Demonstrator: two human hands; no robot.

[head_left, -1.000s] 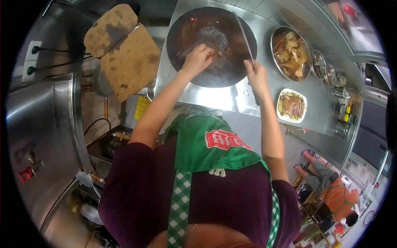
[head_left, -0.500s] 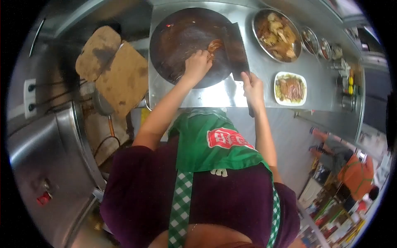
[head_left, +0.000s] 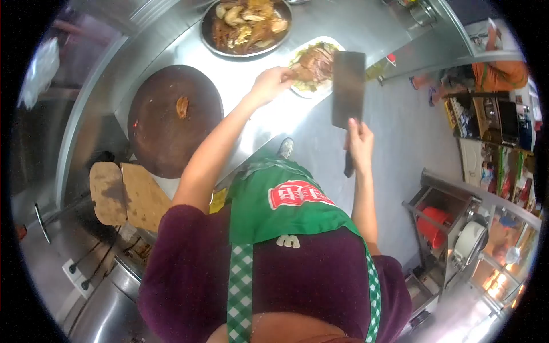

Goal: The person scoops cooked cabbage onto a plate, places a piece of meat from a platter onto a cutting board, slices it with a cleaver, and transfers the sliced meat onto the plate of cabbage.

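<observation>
Steel worktop (head_left: pixel 269 117) across the upper frame, shiny and mostly bare between its items. At its left, round dark chopping block (head_left: pixel 171 120), with one small meat scrap (head_left: pixel 182 106) lying on it, well apart from both hands. Below the block, two worn brown boards (head_left: pixel 128 194) leaning side by side. At the top, metal bowl (head_left: pixel 247 26) piled with cooked meat pieces. Just right of the bowl, white plate (head_left: pixel 313 66) with sliced meat over greens.

Left hand (head_left: pixel 269 83) stretched over the worktop to the plate's left edge, grip narrow, fingertips pinched on a piece of meat at the rim. Right hand (head_left: pixel 359 140) off the worktop's edge, over the floor, grip closed round the dark handle of a cleaver (head_left: pixel 348 88); broad blade pointing up, its top just beside the plate, not touching the food.

Green apron (head_left: pixel 286 200) and purple sleeves filling the lower middle, hiding the worktop's near edge. At right, a shelf rack (head_left: pixel 457 228) with a red tub; farther up, another person in orange (head_left: pixel 496 74) seated beside the worktop.
</observation>
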